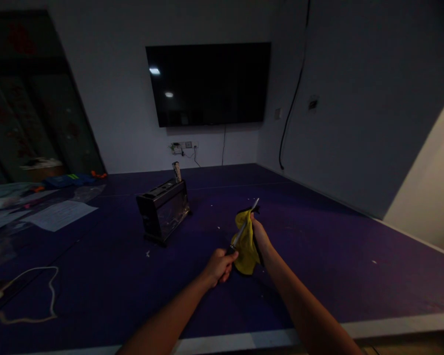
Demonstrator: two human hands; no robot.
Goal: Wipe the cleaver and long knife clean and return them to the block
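Note:
My left hand (pixel 218 267) is closed around the dark handle of a knife (pixel 239 236), whose narrow metal blade slants up and away to the right. A yellow cloth (pixel 247 255) with a dark edge is folded about the blade and hangs below it. My right hand (pixel 258 230) grips this cloth near the upper part of the blade; the tip sticks out beyond the cloth. Some of the right fingers are hidden behind the fabric. To the left stands a black knife block (pixel 172 211) with clear sides, and one patterned handle (pixel 176 171) rises from its far end.
The purple tabletop (pixel 303 276) has a pale front edge and a few white scraps. At the left lie printed papers (pixel 61 215), plastic wrapping (pixel 89 192) and a white cable (pixel 52 291). A television (pixel 210 84) hangs on the back wall, and a black cord (pixel 292 111) runs down the right wall.

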